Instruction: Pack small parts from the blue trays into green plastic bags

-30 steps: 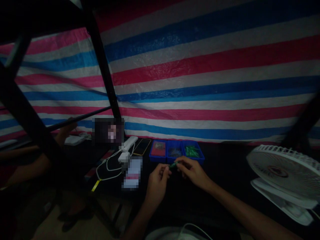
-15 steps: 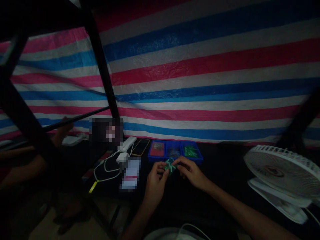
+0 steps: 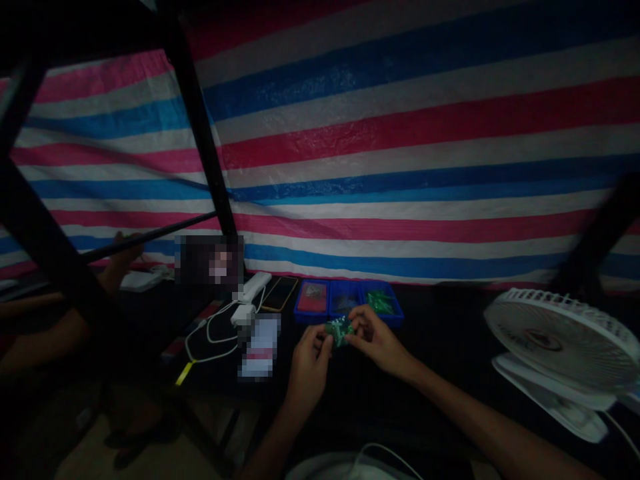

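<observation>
Between my hands is a small shiny green plastic packet (image 3: pixel 341 331), held just in front of the blue trays. My left hand (image 3: pixel 311 360) pinches its left edge between thumb and fingers. At its right edge, the thumb and fingers of my right hand (image 3: pixel 377 341) are closed on it. Behind stands a row of blue trays: the left tray (image 3: pixel 297 311) holds something red with small silvery bits, the middle tray (image 3: pixel 345 285) dark small things I cannot make out. More shiny green pieces (image 3: pixel 380 302) lie in the right one.
A white clip fan (image 3: pixel 555 347) stands at the right. To the left lie a dark phone (image 3: pixel 281 294), a blurred lit phone (image 3: pixel 260 348), a white power strip (image 3: pixel 256 287) and white cables (image 3: pixel 210 359). Another person's arm (image 3: pixel 60 330) is at far left, beyond a dark frame post (image 3: pixel 197 127).
My right hand has shifted, its thumb and fingers now closed on the packet's right edge. The packet has turned a little. My left hand keeps its pinch; the camera view has shifted slightly.
</observation>
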`<state>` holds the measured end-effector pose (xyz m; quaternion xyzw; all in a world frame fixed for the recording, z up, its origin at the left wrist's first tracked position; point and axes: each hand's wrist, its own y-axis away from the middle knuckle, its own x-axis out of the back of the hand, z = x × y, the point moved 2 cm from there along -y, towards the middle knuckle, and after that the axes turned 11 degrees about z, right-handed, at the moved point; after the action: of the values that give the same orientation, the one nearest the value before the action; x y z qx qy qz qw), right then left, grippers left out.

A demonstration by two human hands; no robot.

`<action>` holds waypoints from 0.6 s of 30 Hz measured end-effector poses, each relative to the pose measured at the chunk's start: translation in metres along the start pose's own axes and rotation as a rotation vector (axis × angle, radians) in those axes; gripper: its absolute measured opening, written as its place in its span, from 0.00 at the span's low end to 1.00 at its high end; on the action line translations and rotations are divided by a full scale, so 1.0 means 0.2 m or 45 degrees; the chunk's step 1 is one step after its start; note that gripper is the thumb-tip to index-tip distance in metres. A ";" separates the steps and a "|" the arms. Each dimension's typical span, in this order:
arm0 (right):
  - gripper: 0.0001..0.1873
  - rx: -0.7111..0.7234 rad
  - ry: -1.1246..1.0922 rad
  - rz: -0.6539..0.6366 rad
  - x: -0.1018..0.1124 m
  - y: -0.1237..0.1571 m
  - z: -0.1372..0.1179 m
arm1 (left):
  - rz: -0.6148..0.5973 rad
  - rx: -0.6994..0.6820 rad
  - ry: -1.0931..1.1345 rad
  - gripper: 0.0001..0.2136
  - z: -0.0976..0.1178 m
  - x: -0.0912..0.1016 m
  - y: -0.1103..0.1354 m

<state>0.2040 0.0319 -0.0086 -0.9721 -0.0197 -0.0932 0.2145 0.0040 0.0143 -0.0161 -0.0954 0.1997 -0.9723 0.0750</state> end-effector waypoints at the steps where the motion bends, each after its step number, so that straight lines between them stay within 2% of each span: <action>1: 0.21 -0.001 -0.012 0.005 0.00 0.00 0.01 | -0.004 -0.016 -0.013 0.09 0.01 0.00 0.00; 4: 0.23 0.028 0.018 0.019 0.00 0.00 0.01 | 0.002 -0.026 -0.042 0.09 0.01 0.00 0.00; 8: 0.14 0.144 0.152 0.037 0.01 -0.01 0.00 | -0.007 -0.032 -0.063 0.09 0.01 0.00 0.00; 12: 0.13 0.291 0.278 0.029 0.03 -0.02 -0.03 | -0.018 -0.028 -0.043 0.10 0.01 0.00 0.00; 18: 0.14 0.286 0.277 0.002 0.03 -0.02 -0.05 | -0.071 0.054 0.006 0.11 0.02 0.00 0.00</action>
<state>0.2075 0.0309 0.0038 -0.9261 -0.0058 -0.1950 0.3229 0.0054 0.0122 -0.0125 -0.0968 0.1766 -0.9783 0.0495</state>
